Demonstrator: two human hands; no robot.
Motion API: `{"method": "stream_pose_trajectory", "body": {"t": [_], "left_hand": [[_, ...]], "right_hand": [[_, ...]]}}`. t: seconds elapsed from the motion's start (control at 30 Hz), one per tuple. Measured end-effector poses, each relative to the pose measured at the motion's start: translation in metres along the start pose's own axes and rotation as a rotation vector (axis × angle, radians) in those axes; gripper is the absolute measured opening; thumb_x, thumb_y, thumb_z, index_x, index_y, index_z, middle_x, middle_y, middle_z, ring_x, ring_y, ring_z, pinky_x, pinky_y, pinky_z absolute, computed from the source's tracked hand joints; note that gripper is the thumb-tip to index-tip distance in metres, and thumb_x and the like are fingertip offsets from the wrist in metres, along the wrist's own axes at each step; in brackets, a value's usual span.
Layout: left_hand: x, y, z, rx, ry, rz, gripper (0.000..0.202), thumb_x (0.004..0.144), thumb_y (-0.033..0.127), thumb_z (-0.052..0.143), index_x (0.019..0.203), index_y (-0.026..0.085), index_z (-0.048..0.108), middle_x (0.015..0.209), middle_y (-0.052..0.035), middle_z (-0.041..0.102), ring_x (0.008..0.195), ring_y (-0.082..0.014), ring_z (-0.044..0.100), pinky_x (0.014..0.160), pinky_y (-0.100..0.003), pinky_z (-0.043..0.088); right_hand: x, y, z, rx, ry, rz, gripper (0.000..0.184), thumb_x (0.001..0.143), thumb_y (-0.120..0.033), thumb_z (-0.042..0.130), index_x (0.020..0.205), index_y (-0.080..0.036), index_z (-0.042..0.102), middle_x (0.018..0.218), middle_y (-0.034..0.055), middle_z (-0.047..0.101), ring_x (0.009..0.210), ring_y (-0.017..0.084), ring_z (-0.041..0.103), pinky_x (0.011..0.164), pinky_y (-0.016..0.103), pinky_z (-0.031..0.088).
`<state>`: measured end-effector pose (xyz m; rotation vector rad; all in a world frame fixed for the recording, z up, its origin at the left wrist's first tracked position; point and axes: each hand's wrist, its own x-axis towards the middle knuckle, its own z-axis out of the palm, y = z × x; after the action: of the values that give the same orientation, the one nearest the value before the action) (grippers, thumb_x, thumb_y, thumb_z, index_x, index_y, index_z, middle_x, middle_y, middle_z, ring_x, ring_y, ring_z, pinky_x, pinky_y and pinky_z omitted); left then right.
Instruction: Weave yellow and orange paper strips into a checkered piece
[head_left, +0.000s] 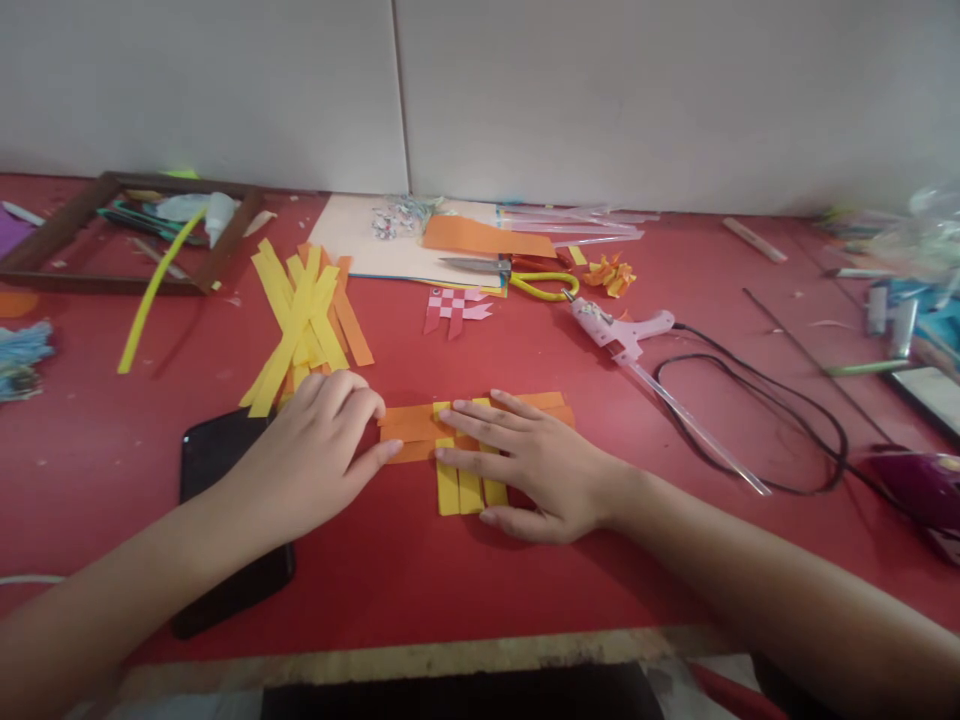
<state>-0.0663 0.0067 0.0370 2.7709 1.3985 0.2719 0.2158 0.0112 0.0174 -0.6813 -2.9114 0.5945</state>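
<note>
In the head view, orange paper strips run crosswise through upright yellow paper strips, forming a small weave flat on the red table. My left hand is at the weave's left side, its fingers curled and its thumb against the ends of the orange strips. Spread flat over the weave, my right hand presses on the yellow and orange strips with its fingers apart. Its palm hides part of the crossing. Just beyond my left hand lies a pile of loose yellow strips, with some orange strips among them.
A black phone lies under my left forearm. Beyond the weave are a pink woven paper fish and yellow-handled scissors. A pink glue gun with a looping black cord rests to the right. A brown frame stands back left.
</note>
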Motion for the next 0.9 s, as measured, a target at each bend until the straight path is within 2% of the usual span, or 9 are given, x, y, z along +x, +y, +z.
{"method": "stream_pose_trajectory", "body": {"t": [0.17, 0.33, 0.5, 0.9], "left_hand": [[-0.005, 0.013, 0.0, -0.072, -0.003, 0.08, 0.034, 0.099, 0.04, 0.041, 0.116, 0.015, 0.056, 0.122, -0.0143, 0.059, 0.112, -0.0313, 0.053, 0.096, -0.048, 0.042], [-0.015, 0.026, 0.015, -0.023, 0.005, 0.097, 0.052, 0.101, 0.048, 0.035, 0.134, 0.012, 0.051, 0.136, -0.0171, 0.057, 0.119, -0.0335, 0.055, 0.096, -0.049, 0.045], [-0.018, 0.026, 0.023, 0.021, 0.005, 0.12, 0.056, 0.101, 0.05, 0.035, 0.137, 0.011, 0.051, 0.141, -0.0176, 0.053, 0.125, -0.0359, 0.052, 0.1, -0.053, 0.042], [-0.02, 0.024, 0.022, 0.014, 0.018, 0.12, 0.055, 0.1, 0.049, 0.038, 0.138, 0.012, 0.052, 0.141, -0.0176, 0.053, 0.127, -0.0362, 0.051, 0.102, -0.053, 0.043]], "right_hand": [[0.001, -0.001, -0.002, 0.02, -0.004, 0.003, 0.063, 0.091, -0.047, 0.048, 0.148, -0.021, 0.038, 0.161, 0.0127, 0.022, 0.148, 0.027, 0.023, 0.119, 0.054, 0.011], [0.0, -0.002, -0.002, 0.008, -0.013, 0.012, 0.064, 0.091, -0.047, 0.048, 0.148, -0.021, 0.038, 0.161, 0.0126, 0.021, 0.148, 0.027, 0.021, 0.119, 0.055, 0.01], [0.001, -0.002, -0.002, 0.011, 0.003, 0.006, 0.063, 0.091, -0.046, 0.049, 0.148, -0.021, 0.039, 0.161, 0.0124, 0.022, 0.148, 0.028, 0.021, 0.119, 0.056, 0.009], [-0.001, -0.002, -0.001, 0.01, 0.009, 0.014, 0.064, 0.09, -0.046, 0.049, 0.148, -0.021, 0.04, 0.16, 0.0135, 0.026, 0.148, 0.028, 0.023, 0.119, 0.056, 0.009]]}}
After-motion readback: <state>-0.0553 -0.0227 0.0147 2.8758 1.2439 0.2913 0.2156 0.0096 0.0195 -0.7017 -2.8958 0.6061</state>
